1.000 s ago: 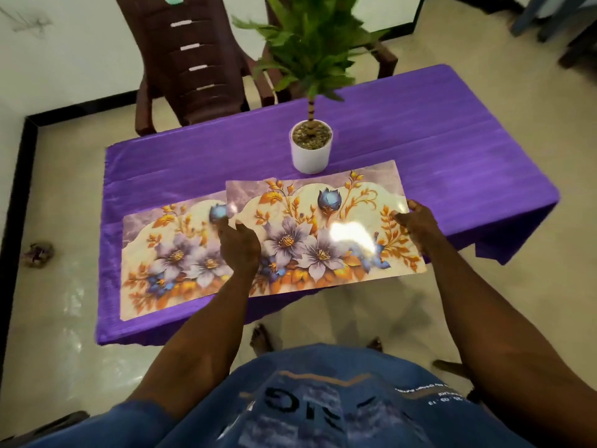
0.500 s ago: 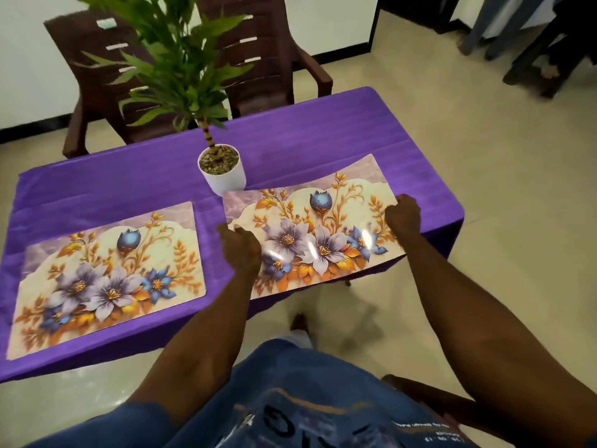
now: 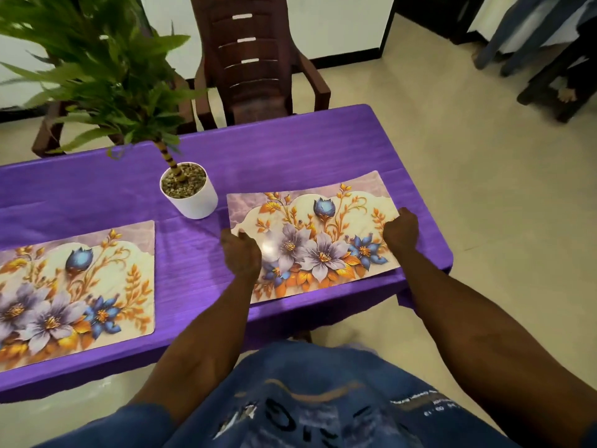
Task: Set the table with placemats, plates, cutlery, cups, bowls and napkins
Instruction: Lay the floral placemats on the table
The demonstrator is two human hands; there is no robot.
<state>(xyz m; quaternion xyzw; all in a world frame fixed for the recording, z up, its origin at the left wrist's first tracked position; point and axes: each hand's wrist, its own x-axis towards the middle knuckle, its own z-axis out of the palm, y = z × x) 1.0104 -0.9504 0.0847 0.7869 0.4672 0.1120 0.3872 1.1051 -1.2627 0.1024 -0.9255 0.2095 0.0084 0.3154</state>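
Note:
Two floral placemats lie on the purple-clothed table point(image 3: 290, 150). The left placemat point(image 3: 74, 292) rests flat near the table's front edge, with no hand on it. The right placemat point(image 3: 310, 234) sits at the table's right end. My left hand point(image 3: 240, 253) grips its left edge and my right hand point(image 3: 400, 229) grips its right edge, both with fingers curled around the mat. The mat looks flat on the cloth or just above it.
A white pot with a green plant point(image 3: 189, 192) stands between the two mats, close to the right mat's far left corner. A dark brown chair point(image 3: 255, 59) stands behind the table. Tiled floor lies to the right, past the table's end.
The right placemat moved right, off the left one it overlapped, to the table's right end. My hands stayed on its two edges. The view shifted right.

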